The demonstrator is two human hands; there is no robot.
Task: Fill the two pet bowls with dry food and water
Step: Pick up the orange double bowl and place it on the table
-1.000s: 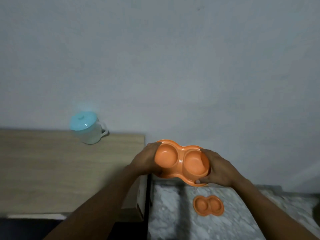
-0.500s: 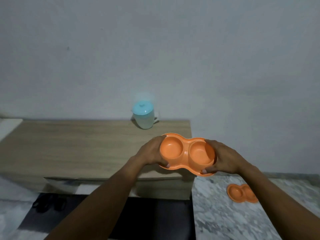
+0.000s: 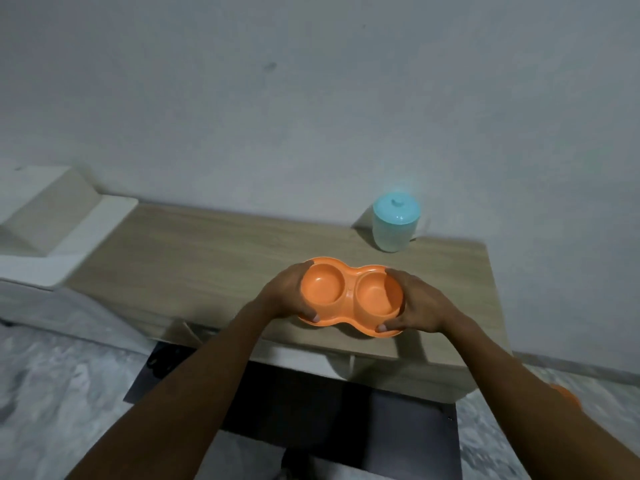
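Observation:
An orange double pet bowl [image 3: 349, 294] with two empty round wells sits between my hands, just above or on the front part of the wooden table [image 3: 207, 258]. My left hand [image 3: 289, 296] grips its left end. My right hand [image 3: 420, 304] grips its right end, thumb on the front rim. A translucent jug with a teal lid [image 3: 394, 221] stands upright at the table's back right, against the wall. A sliver of a second orange bowl [image 3: 566, 396] shows on the floor at the right, mostly hidden by my right forearm.
A white and beige piece of furniture [image 3: 52, 223] adjoins the table's left end. Below the table lies a dark mat [image 3: 311, 407] on the grey marble floor [image 3: 52, 393]. A grey wall [image 3: 311, 98] rises right behind the table.
The view has swung left, so the table and jug have shifted right in the frame. Both hands have carried the orange bowl from beyond the table's right edge to over its front.

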